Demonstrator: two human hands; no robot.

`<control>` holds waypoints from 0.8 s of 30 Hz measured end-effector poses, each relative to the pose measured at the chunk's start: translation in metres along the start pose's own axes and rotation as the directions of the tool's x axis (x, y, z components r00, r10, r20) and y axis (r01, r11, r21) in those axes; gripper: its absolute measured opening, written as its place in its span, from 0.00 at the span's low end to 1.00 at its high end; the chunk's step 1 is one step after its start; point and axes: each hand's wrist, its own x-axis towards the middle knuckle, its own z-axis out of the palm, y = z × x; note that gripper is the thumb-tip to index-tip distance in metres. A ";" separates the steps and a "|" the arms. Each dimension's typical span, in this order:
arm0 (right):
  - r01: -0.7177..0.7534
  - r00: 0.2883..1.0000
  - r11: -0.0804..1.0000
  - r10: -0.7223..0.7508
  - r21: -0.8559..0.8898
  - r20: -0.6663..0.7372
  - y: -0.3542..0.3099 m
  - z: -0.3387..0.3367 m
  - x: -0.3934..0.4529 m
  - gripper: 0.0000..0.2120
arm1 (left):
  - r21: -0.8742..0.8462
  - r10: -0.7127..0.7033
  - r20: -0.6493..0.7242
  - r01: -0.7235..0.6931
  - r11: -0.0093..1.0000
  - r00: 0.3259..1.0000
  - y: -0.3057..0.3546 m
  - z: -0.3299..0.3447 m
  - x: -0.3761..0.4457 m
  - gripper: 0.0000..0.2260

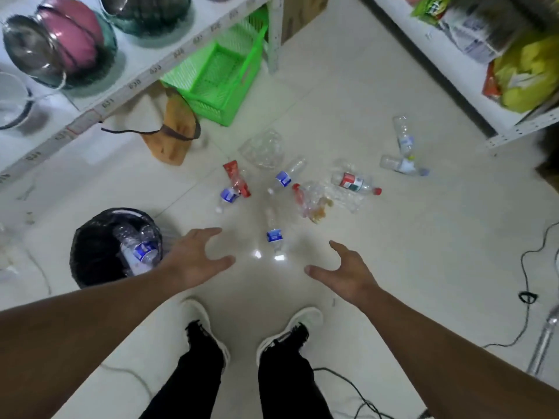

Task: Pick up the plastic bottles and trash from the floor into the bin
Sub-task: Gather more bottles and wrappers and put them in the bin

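Fingers (211, 234) of L hand (193, 261) and R hand (344, 273) spread apart, empty, above blue-label bottle (274, 234) on floor (393, 267); bin (90, 255) at left w/ bottles inside.

A pale tiled floor (393, 267) fills most of the frame and shows small bright glints of light near its centre. A white metal shelf (127, 74) runs along the upper left, holding netted bowls (69, 43). Under it sit a green plastic crate (217, 77) and an orange cloth bag (172, 134). Another white shelf (472, 86) in the upper right carries bagged goods (526, 74). Black cables (526, 297) trail along the right edge.
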 end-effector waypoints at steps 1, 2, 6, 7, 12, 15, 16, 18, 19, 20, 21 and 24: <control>0.003 1.000 1.000 -0.003 0.016 -0.011 0.011 -0.017 -0.002 0.49 | -0.008 0.011 -0.003 -0.011 1.000 1.000 0.020 0.007 0.003 0.39; 0.003 1.000 0.999 -0.002 0.035 -0.023 0.021 -0.033 -0.004 0.50 | -0.028 0.017 -0.008 -0.017 0.999 1.000 0.038 0.014 0.006 0.39; -0.004 0.998 0.989 0.013 0.148 -0.059 0.051 -0.087 -0.010 0.50 | -0.158 -0.106 -0.046 0.098 0.983 0.993 0.084 0.038 0.019 0.39; 0.013 0.998 0.991 -0.005 0.135 -0.064 0.058 -0.097 -0.009 0.50 | -0.162 -0.129 -0.040 0.121 0.979 0.991 0.090 0.043 0.022 0.40; 0.010 0.996 0.987 0.005 0.158 -0.090 0.086 -0.121 -0.002 0.51 | -0.050 -0.101 -0.002 0.101 0.994 0.995 0.111 0.059 0.033 0.42; -0.009 0.996 0.988 0.023 0.154 -0.092 0.097 -0.119 0.006 0.51 | -0.080 -0.132 0.001 0.132 0.988 0.991 0.118 0.067 0.045 0.42; -0.019 0.996 0.990 0.031 0.143 -0.087 0.099 -0.116 0.009 0.51 | -0.088 -0.134 0.007 0.134 0.987 0.991 0.120 0.070 0.049 0.42; -0.039 0.996 0.993 0.048 0.112 -0.078 0.101 -0.111 0.013 0.52 | -0.073 -0.125 0.031 0.126 0.989 0.992 0.121 0.074 0.057 0.43; -0.058 0.995 0.995 0.065 0.084 -0.079 0.100 -0.110 0.015 0.53 | -0.059 -0.113 0.043 0.115 0.992 0.993 0.121 0.075 0.061 0.43; -0.083 0.993 0.995 0.086 0.048 -0.082 0.096 -0.110 0.017 0.54 | -0.045 -0.103 0.056 0.105 0.993 0.993 0.121 0.074 0.064 0.43; -0.106 0.990 0.994 0.107 0.013 -0.087 0.092 -0.111 0.019 0.55 | -0.029 -0.098 0.069 0.100 0.995 0.993 0.122 0.071 0.068 0.43; -0.148 0.983 0.985 0.137 -0.089 -0.120 0.068 -0.124 0.031 0.54 | -0.030 -0.093 0.099 0.097 0.995 0.991 0.125 0.052 0.076 0.47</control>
